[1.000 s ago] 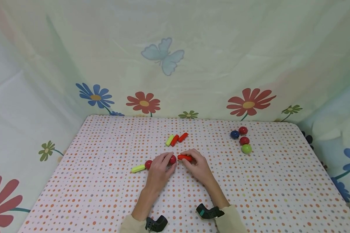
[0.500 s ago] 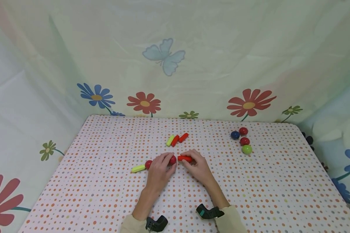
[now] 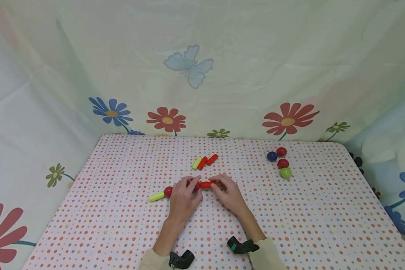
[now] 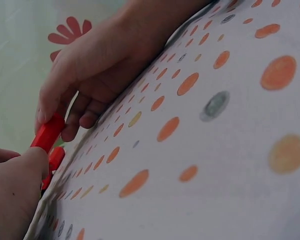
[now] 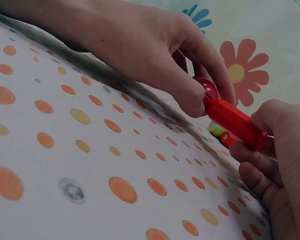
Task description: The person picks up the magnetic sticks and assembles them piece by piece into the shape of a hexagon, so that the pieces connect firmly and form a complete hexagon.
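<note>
Change since a second ago: the red stick (image 3: 207, 184) in the right hand (image 3: 228, 193) now touches the red ball (image 3: 196, 186) pinched in the left hand (image 3: 183, 197); earlier a small gap lay between them. The yellow stick (image 3: 156, 196) with its red ball (image 3: 168, 192) has shifted slightly left.

Surface: worktop (image 3: 121, 225) covered in a white cloth with coloured dots. Behind it, pale drapes printed with flowers and a blue butterfly (image 3: 188, 66).

Loose items: three short sticks (image 3: 204, 161), one yellow and two red, just beyond the hands; four balls (image 3: 279, 162), blue, two red and green, well apart at far right.

Right wrist view: shows the stick's end pressed against the ball, right fingers (image 5: 270, 165) curled around the stick. The left wrist view shows only the stick (image 4: 46, 134) between fingertips; the ball is hidden there.
</note>
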{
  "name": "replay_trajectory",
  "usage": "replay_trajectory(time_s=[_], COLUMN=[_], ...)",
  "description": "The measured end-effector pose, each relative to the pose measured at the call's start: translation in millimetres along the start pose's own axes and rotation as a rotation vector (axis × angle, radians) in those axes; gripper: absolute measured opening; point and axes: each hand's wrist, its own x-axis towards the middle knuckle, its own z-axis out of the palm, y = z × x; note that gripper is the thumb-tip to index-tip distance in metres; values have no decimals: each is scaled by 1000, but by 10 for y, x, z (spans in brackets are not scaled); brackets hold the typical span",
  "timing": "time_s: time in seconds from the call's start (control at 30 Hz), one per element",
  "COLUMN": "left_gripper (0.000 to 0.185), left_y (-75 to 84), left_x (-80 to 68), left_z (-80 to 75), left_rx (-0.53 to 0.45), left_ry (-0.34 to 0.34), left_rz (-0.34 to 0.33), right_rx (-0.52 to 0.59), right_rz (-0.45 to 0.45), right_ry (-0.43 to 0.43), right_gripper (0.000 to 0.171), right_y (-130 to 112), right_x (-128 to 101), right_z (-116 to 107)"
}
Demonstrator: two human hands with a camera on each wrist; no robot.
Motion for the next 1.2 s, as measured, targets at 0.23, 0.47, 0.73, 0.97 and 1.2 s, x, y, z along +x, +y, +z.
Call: replay_trajectory(time_s=[0.23, 0.47, 0.73, 0.97, 1.2], left_gripper=[33, 31, 33, 20, 17], left_y=[9, 10, 4, 2, -7], left_x=[-1, 9, 6, -4, 4], left_z=[-8, -21, -23, -28, -47], left_rx=[19, 25, 22, 15, 26], left_ry=[-34, -52, -67, -94, -140], left_rz=[-71, -149, -153, -182, -272], right_rx=[15, 34, 25, 12, -1], right_rz=[41, 17, -26, -10, -4], right_ry=[12, 18, 19, 14, 13], right_gripper=[21, 17, 15, 14, 14], right_y=[-11, 13, 44, 29, 20], right_x=[1, 10, 10, 3, 10], right_z=[18, 17, 12, 19, 16])
